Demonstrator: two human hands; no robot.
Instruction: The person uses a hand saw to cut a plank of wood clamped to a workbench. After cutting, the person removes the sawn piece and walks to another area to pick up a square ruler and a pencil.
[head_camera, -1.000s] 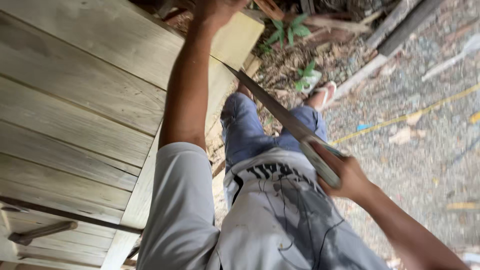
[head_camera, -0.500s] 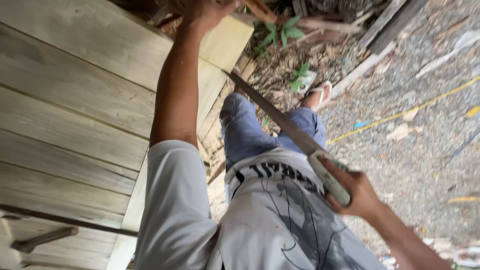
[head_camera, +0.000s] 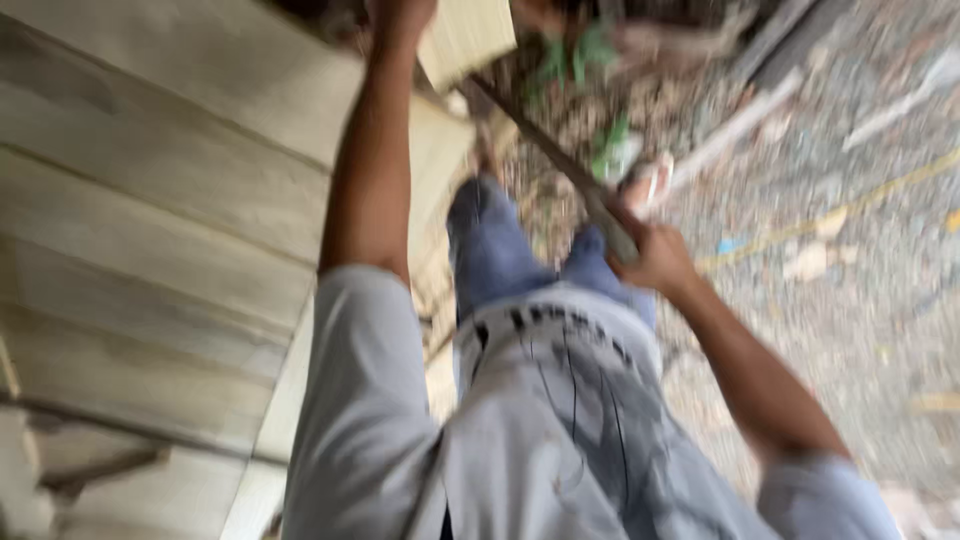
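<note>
The picture is blurred by motion. My left hand (head_camera: 400, 15) reaches far forward and presses on a pale wooden board (head_camera: 465, 35) at the top edge, its fingers partly cut off by the frame. My right hand (head_camera: 655, 258) is closed around the handle of a handsaw (head_camera: 545, 145). The long dark blade slants up and left to the board's edge. My grey shirt and blue trousers fill the middle of the view.
A wall of pale horizontal planks (head_camera: 150, 220) covers the left side. Gravel ground (head_camera: 850, 280) with a yellow line lies on the right. Sticks, green plants (head_camera: 585, 60) and a sandalled foot (head_camera: 650, 180) are ahead.
My right hand has pushed the saw forward and up toward the board. The camera has swung and the picture has blurred. The left hand stays on the board.
</note>
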